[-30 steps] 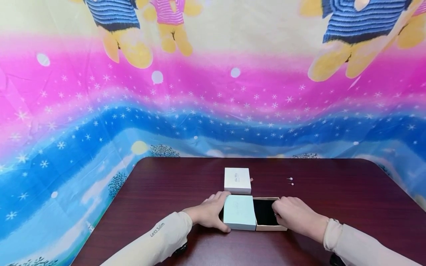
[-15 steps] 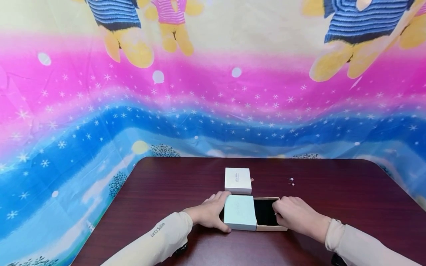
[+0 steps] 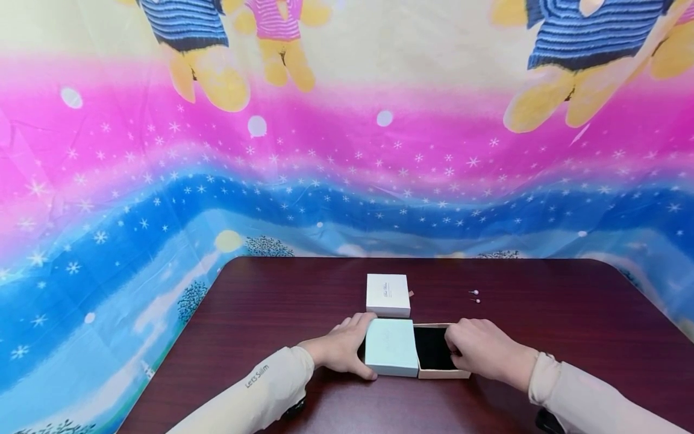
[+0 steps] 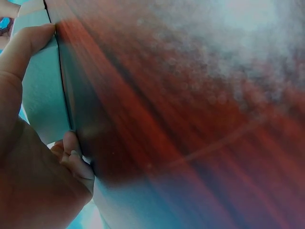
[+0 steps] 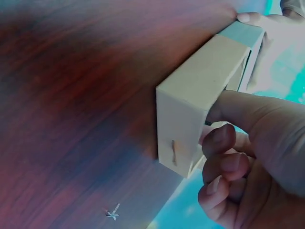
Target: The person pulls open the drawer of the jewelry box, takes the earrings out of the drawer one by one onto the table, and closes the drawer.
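My left hand (image 3: 338,348) grips the pale mint sleeve (image 3: 391,346) of a small slide-out jewelry box, thumb at the near side and fingers at the far side. In the left wrist view the thumb (image 4: 35,38) lies along the sleeve's edge. The cream drawer (image 5: 202,71) sticks out to the right, with a black pad (image 3: 434,348) inside. Over the drawer's right end is my right hand (image 3: 485,349), its thumb and a finger dipping inside. The other fingers are curled outside the drawer. Those fingertips are hidden, so whatever they pinch does not show.
A closed white box (image 3: 387,294) with a small ribbon tab stands just behind the mint one. Two small pearl stud earrings (image 3: 475,293) lie farther back on the right of the dark red table (image 3: 282,289). A printed cloth (image 3: 347,181) hangs behind.
A small glint at my right fingertips, seen in the earlier head frames, is gone from sight. The right hand has barely shifted. My left hand and the boxes stay as they were.
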`<state>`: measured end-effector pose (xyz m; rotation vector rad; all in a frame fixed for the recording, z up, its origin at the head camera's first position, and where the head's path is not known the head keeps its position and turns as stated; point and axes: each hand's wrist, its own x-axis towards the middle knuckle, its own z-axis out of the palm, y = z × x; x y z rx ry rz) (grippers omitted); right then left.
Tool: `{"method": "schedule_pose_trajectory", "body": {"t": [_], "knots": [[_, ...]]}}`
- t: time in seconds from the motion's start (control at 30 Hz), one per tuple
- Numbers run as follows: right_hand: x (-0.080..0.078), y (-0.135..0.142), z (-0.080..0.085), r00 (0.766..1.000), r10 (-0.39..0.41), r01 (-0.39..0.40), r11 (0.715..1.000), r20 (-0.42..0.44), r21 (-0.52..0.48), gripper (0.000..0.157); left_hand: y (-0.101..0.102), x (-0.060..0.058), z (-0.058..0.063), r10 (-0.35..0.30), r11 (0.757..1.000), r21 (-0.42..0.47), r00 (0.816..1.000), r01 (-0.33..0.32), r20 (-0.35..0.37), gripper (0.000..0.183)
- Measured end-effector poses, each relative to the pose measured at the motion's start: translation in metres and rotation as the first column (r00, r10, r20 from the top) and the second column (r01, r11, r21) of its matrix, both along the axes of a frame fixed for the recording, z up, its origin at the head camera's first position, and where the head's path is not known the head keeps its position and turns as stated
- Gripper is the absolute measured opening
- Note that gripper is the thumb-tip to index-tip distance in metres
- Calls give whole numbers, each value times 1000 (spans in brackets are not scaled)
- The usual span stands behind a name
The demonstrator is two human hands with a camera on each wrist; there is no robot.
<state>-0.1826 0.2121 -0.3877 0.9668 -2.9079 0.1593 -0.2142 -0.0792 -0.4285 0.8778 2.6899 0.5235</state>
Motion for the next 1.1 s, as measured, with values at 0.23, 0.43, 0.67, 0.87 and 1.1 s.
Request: {"method": "schedule_pose_trajectory", "body": {"t": [0.23,0.43,0.67,0.87,1.1], "knots": [[-1,1,1,999,-43,43,999,29,3,55,0,0,0,-6,1000,-4,1000,5,-7,107],[-1,3,-2,996,-83,83,997,14,6,52,0,1,1,0,1000,-4,1000,0,2,107],[1,1,-2,996,-66,67,998,66,-18,54,0,2,1,1,1000,1,1000,-1,1,107],[2,-1,-2,998,-56,57,998,37,-21,51,1,1,0,0,1000,-3,1000,0,-6,107],[1,0,-5,998,-60,61,998,22,-29,49,1,1,1,2,1000,-4,1000,-2,-5,107]]}}
